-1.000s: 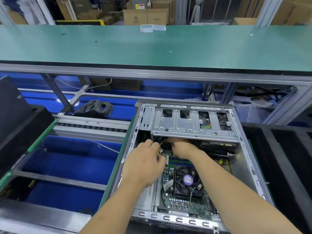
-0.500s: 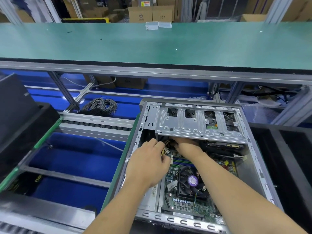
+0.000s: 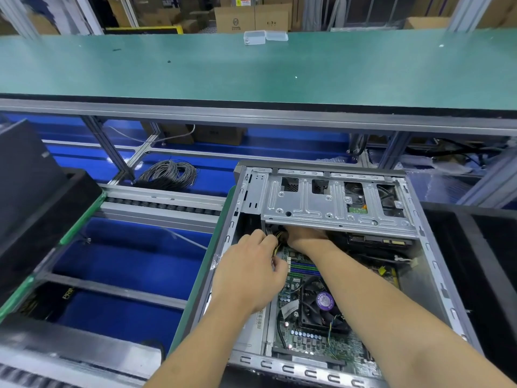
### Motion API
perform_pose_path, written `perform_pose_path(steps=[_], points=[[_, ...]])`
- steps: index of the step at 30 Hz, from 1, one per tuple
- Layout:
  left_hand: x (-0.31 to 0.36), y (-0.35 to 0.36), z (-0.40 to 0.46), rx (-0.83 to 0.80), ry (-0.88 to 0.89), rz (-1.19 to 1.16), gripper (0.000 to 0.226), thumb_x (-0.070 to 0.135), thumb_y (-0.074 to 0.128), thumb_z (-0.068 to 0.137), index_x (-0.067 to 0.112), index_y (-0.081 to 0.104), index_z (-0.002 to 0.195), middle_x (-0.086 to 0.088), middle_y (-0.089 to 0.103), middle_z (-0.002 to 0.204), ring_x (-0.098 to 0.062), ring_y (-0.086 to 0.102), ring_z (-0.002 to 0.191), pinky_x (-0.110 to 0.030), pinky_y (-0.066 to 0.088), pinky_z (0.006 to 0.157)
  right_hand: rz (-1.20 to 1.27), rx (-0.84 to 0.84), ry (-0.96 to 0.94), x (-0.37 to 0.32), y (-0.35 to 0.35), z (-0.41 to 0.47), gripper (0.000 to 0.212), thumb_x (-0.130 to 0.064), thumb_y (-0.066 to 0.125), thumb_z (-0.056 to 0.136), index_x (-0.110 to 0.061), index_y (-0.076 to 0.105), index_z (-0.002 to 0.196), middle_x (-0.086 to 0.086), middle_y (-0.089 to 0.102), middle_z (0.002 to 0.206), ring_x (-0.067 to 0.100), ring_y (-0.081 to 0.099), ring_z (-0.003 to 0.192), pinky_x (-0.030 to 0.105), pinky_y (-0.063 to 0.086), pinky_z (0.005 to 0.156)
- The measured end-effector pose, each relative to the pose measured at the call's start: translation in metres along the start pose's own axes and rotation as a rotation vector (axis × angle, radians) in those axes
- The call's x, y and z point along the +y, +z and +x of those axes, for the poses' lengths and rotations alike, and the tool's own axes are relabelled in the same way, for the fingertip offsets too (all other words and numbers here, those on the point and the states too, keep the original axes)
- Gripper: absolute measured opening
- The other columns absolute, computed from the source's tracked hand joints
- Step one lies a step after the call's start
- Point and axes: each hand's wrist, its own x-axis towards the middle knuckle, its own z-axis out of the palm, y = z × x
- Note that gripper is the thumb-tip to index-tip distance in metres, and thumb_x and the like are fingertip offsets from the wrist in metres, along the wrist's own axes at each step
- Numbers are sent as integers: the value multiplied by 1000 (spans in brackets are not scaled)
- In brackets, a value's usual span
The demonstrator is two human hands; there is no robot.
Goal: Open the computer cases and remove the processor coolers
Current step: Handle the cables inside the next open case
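An open grey computer case (image 3: pixel 436 264) lies on its side in front of me, with its motherboard exposed. The black processor cooler fan (image 3: pixel 321 309) with a purple hub label sits on the board, partly under my right forearm. My left hand (image 3: pixel 251 273) pinches a bundle of yellow and black power wires (image 3: pixel 278 239) near the board's upper left. My right hand (image 3: pixel 303 236) reaches under the silver drive cage (image 3: pixel 333 203); its fingers are hidden there, at the same wire bundle.
A long green workbench (image 3: pixel 251 68) runs across the back, with a small clear plastic box (image 3: pixel 254 37) on it. A coil of grey cable (image 3: pixel 170 175) lies on the blue lower shelf. Black foam trays (image 3: pixel 475 247) flank the case on both sides.
Both hands stay at the wire bundle under the drive cage; my right hand has pushed slightly deeper beneath it. The view has shifted a little, so the case appears further right.
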Motion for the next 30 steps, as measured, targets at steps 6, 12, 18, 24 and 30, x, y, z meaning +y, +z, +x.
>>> perform_pose_path(steps=[6, 12, 18, 24, 30], points=[[0, 0, 1, -7, 4, -5, 39, 43, 30, 90, 25, 58, 110, 10, 52, 101, -10, 51, 90, -33, 50, 76, -27, -77, -36, 5, -11, 2, 5, -16, 49, 97, -17, 52, 101, -1, 48, 85, 21, 51, 84, 31, 38, 69], [0, -1, 1, -8, 5, -10, 41, 43, 30, 90, 26, 57, 114, 11, 52, 103, -9, 51, 92, -32, 50, 76, -12, -33, -67, 13, -5, 4, 6, -21, 49, 100, -17, 51, 104, -4, 42, 77, 21, 47, 79, 32, 37, 69], [0, 0, 1, -10, -2, 1, 37, 42, 34, 92, 25, 58, 113, 10, 53, 105, -11, 52, 93, -33, 50, 78, 32, -6, -55, 3, 1, 9, 8, -20, 48, 98, -27, 44, 96, -7, 41, 79, 20, 44, 81, 33, 37, 68], [0, 0, 2, -12, -1, -11, 33, 41, 36, 91, 25, 58, 110, 10, 51, 101, -11, 51, 91, -32, 48, 76, -14, 11, -118, 21, 5, 7, 25, -22, 50, 98, -31, 54, 121, -3, 55, 101, 18, 44, 80, 26, 32, 58], [0, 0, 1, 1, -1, -27, 32, 41, 36, 92, 25, 58, 110, 10, 51, 100, -11, 52, 91, -32, 49, 76, 49, -125, -176, 22, -7, 5, 44, -9, 47, 96, -30, 51, 134, -4, 53, 102, 18, 47, 80, 29, 37, 66]])
